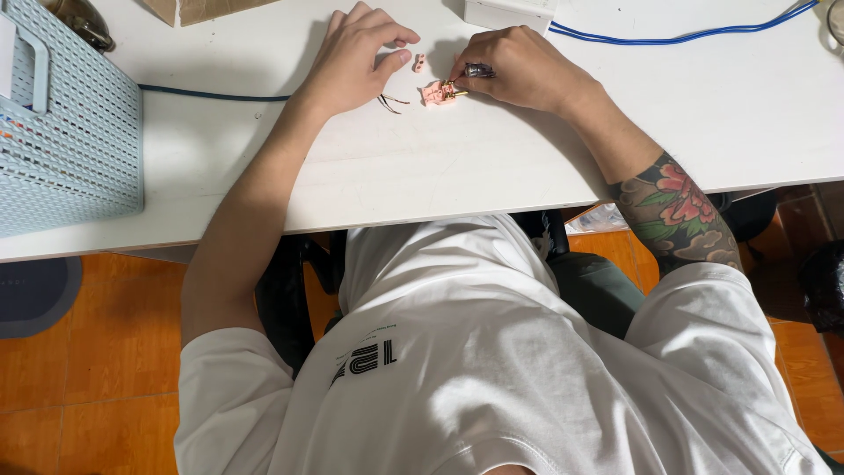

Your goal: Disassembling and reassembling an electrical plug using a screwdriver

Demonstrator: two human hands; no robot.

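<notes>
One pink plug body (439,92) lay on the white table (422,176), with one small pink piece (419,62) just behind it. The right hand (519,66) pinched a dark tool (479,70) against it; the left hand (356,57), fingers loosely curled, rested beside two thin wires (389,103). One blue basket (70,132) stood far left, contents unclear.

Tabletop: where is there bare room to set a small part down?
Bare white table lies right of the right hand, below the blue cable, and along the near edge between the forearms. It is crowded between the left hand and right hand, around the pink plug.
</notes>
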